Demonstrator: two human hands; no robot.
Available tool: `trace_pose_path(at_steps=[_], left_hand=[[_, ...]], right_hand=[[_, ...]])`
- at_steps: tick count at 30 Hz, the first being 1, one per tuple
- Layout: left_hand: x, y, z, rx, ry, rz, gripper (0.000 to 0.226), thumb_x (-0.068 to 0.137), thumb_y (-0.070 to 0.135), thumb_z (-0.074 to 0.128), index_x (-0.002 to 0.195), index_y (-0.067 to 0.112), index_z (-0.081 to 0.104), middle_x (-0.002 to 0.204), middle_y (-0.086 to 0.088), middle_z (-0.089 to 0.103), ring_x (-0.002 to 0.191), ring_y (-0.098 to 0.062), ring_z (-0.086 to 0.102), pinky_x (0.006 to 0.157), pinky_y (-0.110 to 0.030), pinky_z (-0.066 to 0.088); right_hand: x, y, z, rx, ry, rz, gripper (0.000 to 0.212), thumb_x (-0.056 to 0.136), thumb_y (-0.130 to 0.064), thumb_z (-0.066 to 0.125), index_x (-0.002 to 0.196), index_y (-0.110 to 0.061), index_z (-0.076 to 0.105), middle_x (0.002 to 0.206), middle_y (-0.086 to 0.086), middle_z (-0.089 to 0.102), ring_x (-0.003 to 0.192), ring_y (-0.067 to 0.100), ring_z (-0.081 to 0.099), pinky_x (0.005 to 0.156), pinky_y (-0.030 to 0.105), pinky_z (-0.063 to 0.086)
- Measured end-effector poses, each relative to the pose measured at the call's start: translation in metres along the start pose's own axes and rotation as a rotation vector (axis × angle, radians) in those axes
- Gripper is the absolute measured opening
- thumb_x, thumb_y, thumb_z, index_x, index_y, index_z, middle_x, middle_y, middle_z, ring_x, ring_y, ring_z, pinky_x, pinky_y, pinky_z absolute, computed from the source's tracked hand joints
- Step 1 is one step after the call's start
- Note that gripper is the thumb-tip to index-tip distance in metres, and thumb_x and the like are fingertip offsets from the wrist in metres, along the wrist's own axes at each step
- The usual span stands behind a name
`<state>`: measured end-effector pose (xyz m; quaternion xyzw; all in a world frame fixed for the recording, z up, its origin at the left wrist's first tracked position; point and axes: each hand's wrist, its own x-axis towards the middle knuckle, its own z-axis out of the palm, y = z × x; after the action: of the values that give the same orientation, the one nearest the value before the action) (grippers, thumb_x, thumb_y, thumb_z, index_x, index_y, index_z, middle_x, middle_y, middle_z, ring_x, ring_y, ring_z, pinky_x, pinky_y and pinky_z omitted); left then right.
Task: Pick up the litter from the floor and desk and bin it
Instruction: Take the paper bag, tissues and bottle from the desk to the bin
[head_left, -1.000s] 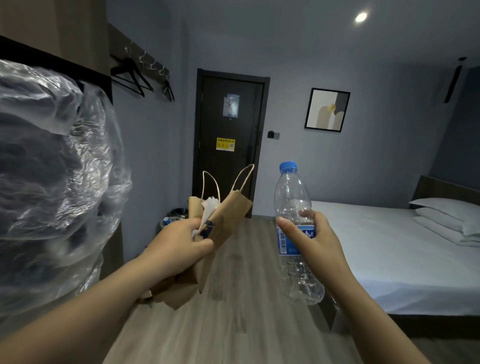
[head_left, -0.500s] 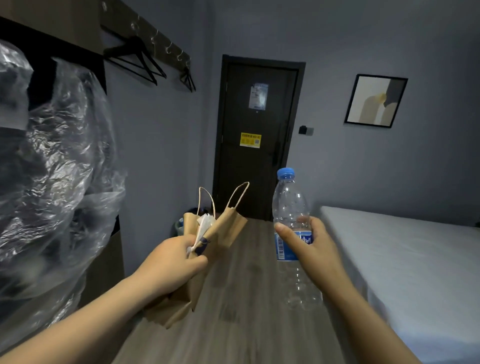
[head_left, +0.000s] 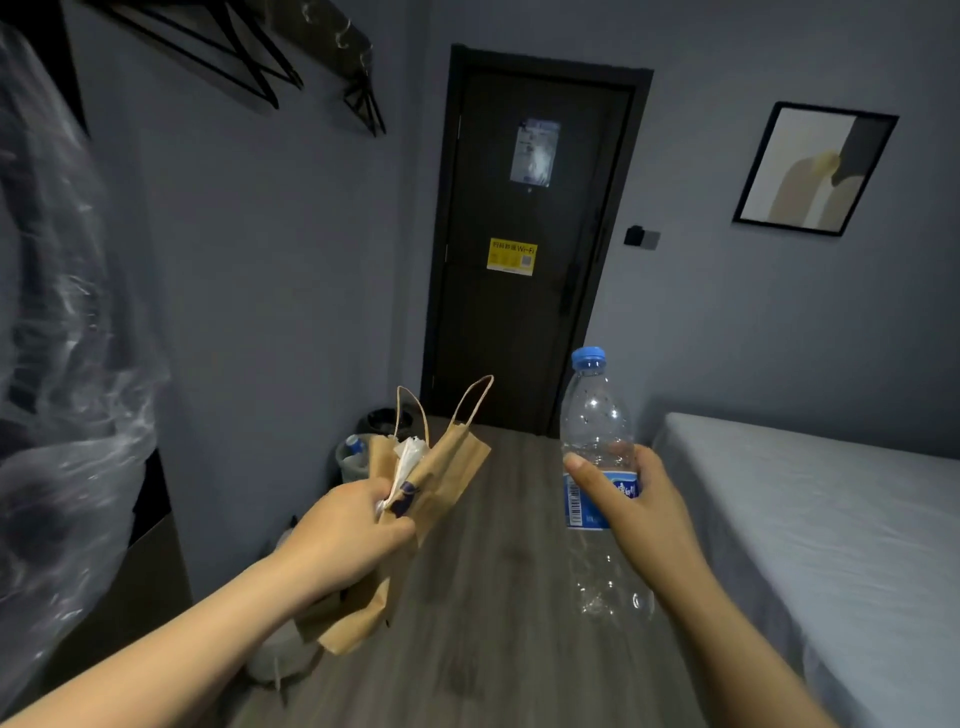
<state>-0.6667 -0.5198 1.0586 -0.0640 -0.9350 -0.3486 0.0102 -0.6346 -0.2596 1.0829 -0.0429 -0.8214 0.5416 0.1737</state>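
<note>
While left hand (head_left: 345, 532) grips one paper bag (head_left: 453, 475) and tissue (head_left: 409, 458), right hand (head_left: 647, 512) grips one bottle (head_left: 597, 415).

You're standing in what looks like a hotel guest room: a bed (head_left: 831, 519) with a plain white sheet fills the right of the frame, and a dark door (head_left: 530, 322) at centre carries a printed notice (head_left: 535, 152) and a yellow Wi-Fi sticker (head_left: 511, 256). Black hangers (head_left: 244, 62) hang from a wall rail at upper left. A framed picture (head_left: 813, 169) sits at upper right, and a small bin (head_left: 353, 465) stands on the wood floor (head_left: 498, 597) near the door.
</note>
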Motion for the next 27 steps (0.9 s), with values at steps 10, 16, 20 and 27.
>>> trace_pose_path(at_steps=[10, 16, 20, 27], left_hand=[[0.183, -0.015, 0.055, 0.019, -0.075, -0.054, 0.016, 0.082, 0.031, 0.060, 0.075, 0.018, 0.055, 0.074, 0.000, 0.058, 0.069, -0.014, 0.054, 0.056, -0.025, 0.036], [0.301, -0.012, 0.073, 0.015, -0.054, -0.116, 0.013, 0.083, 0.030, 0.061, 0.075, 0.020, 0.055, 0.079, 0.000, 0.062, 0.074, -0.015, 0.058, 0.060, -0.027, 0.040], [0.368, -0.013, 0.084, 0.025, -0.026, -0.158, 0.014, 0.083, 0.029, 0.061, 0.075, 0.019, 0.055, 0.075, 0.001, 0.059, 0.070, -0.013, 0.054, 0.059, -0.027, 0.039], [0.480, -0.048, 0.097, 0.017, 0.010, -0.218, 0.014, 0.078, 0.031, 0.065, 0.077, 0.021, 0.054, 0.079, 0.003, 0.061, 0.078, -0.015, 0.058, 0.067, -0.031, 0.046]], right_hand=[[0.179, 0.075, 0.039, -0.009, -0.027, 0.042, 0.047, 0.082, -0.048, 0.064, 0.118, -0.032, 0.037, 0.090, -0.012, 0.057, 0.074, 0.004, 0.063, 0.047, 0.009, 0.045], [0.309, 0.107, 0.052, 0.045, -0.085, 0.054, 0.047, 0.081, -0.049, 0.064, 0.119, -0.030, 0.043, 0.093, -0.010, 0.061, 0.076, 0.006, 0.065, 0.047, 0.010, 0.045], [0.382, 0.126, 0.066, 0.045, -0.143, 0.057, 0.045, 0.080, -0.048, 0.065, 0.115, -0.031, 0.043, 0.092, -0.011, 0.060, 0.076, 0.007, 0.065, 0.048, 0.010, 0.045], [0.484, 0.156, 0.117, 0.065, -0.232, 0.096, 0.060, 0.070, -0.059, 0.062, 0.120, -0.033, 0.039, 0.096, -0.011, 0.060, 0.080, 0.008, 0.066, 0.060, 0.016, 0.048]])
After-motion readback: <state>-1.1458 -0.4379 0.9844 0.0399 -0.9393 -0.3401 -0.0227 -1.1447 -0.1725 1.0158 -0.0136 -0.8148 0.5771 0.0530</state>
